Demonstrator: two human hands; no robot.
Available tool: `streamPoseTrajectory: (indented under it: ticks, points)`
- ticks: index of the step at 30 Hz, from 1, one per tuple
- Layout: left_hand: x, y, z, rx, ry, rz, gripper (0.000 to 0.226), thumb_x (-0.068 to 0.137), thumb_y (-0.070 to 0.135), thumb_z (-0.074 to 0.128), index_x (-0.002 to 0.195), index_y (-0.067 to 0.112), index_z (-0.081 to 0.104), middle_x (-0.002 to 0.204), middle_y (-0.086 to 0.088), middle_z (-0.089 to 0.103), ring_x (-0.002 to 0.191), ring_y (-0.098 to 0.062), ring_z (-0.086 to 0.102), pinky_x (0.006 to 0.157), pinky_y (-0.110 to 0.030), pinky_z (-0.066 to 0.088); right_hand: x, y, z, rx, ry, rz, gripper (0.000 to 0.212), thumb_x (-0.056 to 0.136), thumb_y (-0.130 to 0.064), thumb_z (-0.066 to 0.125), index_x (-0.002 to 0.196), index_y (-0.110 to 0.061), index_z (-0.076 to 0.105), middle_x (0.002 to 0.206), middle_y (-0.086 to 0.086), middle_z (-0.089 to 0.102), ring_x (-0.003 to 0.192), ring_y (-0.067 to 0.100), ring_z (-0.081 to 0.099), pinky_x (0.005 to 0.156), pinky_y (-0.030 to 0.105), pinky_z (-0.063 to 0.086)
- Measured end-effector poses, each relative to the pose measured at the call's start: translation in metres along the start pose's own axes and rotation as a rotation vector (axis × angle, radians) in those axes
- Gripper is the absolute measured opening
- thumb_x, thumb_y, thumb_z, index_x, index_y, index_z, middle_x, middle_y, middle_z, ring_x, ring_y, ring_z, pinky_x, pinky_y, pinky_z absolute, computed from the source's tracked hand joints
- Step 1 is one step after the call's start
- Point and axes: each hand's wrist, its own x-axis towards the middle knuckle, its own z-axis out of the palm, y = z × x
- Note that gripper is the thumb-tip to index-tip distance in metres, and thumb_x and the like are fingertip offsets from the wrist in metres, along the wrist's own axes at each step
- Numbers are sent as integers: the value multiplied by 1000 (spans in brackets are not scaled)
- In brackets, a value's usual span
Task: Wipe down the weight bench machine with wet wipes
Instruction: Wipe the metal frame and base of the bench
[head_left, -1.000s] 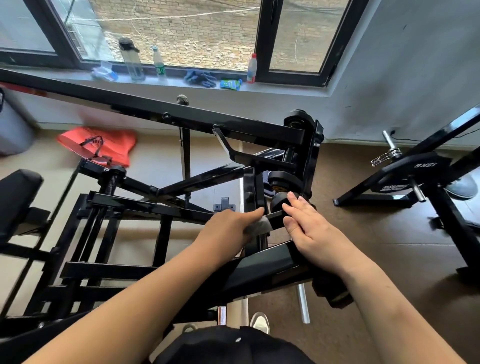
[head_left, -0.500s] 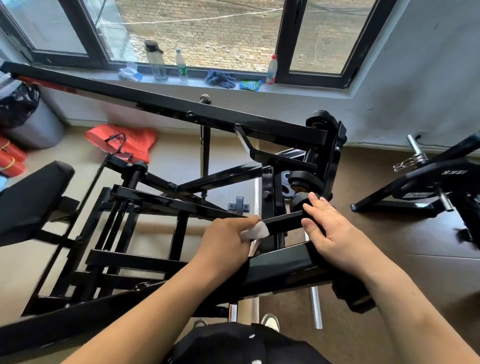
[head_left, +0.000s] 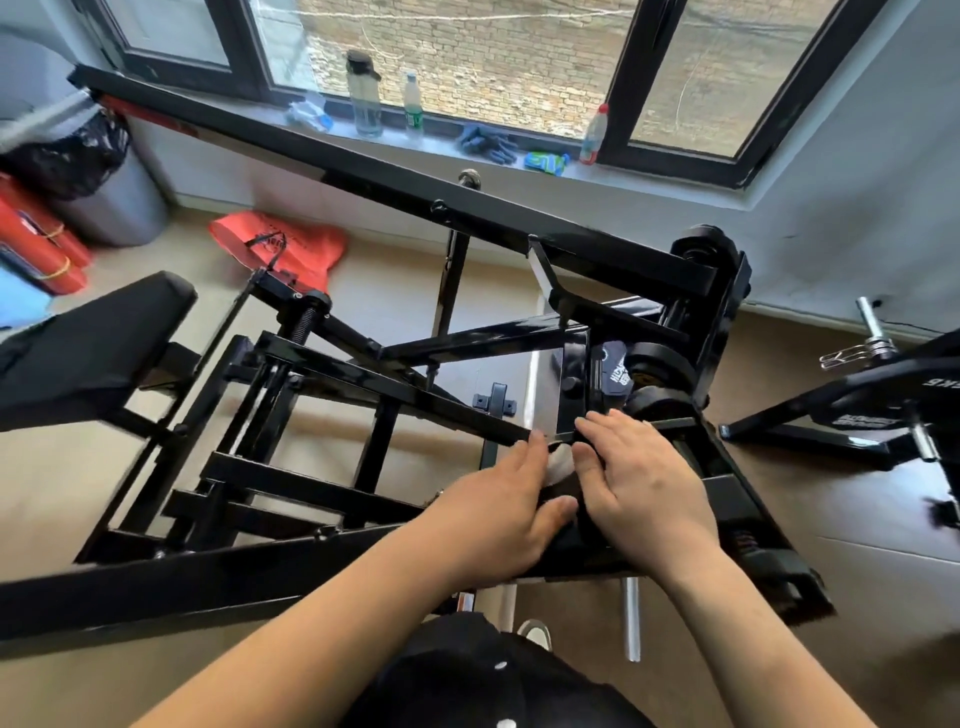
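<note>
1 head-worn view looks steeply down, close over the machine frame (head_left: 405, 387); edges perhaps smeared.

Left hand (head_left: 498, 514) and right hand (head_left: 644, 493) reach forward side by side, palms down, fingers nearly straight, thumbs close together.

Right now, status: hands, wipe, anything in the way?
Left hand presses wet wipe onto black frame. Right hand flat, close beside wipe. Round black discs just beyond.
</note>
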Motion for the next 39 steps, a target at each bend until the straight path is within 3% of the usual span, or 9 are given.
streamPoseTrajectory:
  ticks: [6, 13, 15, 18, 20, 25, 31, 36, 39]
  points:
    - [-43, -4, 7, 254, -7, 46, 79, 106, 59, 22, 163, 11, -3, 172, -12, -5, 157, -25, 13, 125, -37, 21, -2, -7, -5, -32, 62, 12, 56, 100, -53, 37, 130, -21, 71, 134, -4, 69, 133, 17, 56, 118, 38, 38]
    - [-4, 6, 5, 137, -4, 43, 83, 104, 64, 23, 163, 15, -8, 170, -10, -19, 159, -20, 0, 127, -37, 19, 0, -8, -4, 43, 70, 19, 56, 102, -52, 32, 131, -21, 70, 135, -5, 68, 134, 16, 54, 119, 34, 32]
    - [-25, 0, 15, 182, 24, 20, 78, 106, 60, 21, 164, 12, 2, 172, -12, -7, 157, -21, 14, 124, -36, 27, -3, -5, -5, 96, 70, 27, 56, 104, -53, 30, 132, -23, 69, 138, -6, 66, 138, 13, 51, 122, 33, 30]
    - [-57, -18, 29, 290, 287, 76, 64, 107, 51, 29, 152, 9, 46, 156, -14, 48, 134, -25, 57, 108, -36, 50, -5, -5, -7, 193, 77, 14, 54, 103, -54, 36, 128, -23, 72, 139, -5, 65, 142, 14, 48, 125, 38, 28]
    - [-60, -25, 37, 243, 382, 73, 55, 106, 47, 35, 145, 13, 56, 145, -5, 61, 126, -22, 62, 105, -39, 52, -5, -13, -9, 338, 86, -51, 46, 104, -47, 43, 123, -20, 74, 136, -2, 67, 140, 14, 50, 124, 43, 31]
    - [-54, -4, 42, 254, 414, -92, 50, 107, 48, 26, 147, 25, 45, 130, 5, 61, 106, -25, 60, 94, -46, 45, -7, -51, -6, 606, -44, -222, 28, 103, -28, 58, 125, -20, 72, 129, -10, 67, 129, 5, 57, 113, 32, 44]
    - [-113, -54, 30, 184, 399, -293, 51, 107, 55, 23, 142, 31, 50, 128, 11, 60, 121, -15, 51, 111, -38, 36, -16, -72, 9, 522, -158, -399, 22, 99, -24, 67, 119, -24, 75, 120, -15, 69, 119, 0, 57, 111, 50, 46]
    - [-152, -107, 12, 180, 423, -565, 50, 103, 61, 13, 109, 32, 54, 101, 15, 53, 112, -14, 54, 119, -42, 30, -22, -107, 14, 525, -171, -406, 22, 99, -27, 65, 118, -24, 76, 114, -25, 65, 118, 5, 61, 106, 29, 48]
    - [-155, -92, 30, 137, 442, -362, 65, 101, 66, 9, 135, 32, 53, 137, 10, 57, 134, -14, 46, 122, -42, 27, -23, -142, 23, 493, -179, -377, 24, 100, -32, 63, 121, -27, 74, 120, -20, 69, 117, 2, 61, 103, 29, 49]
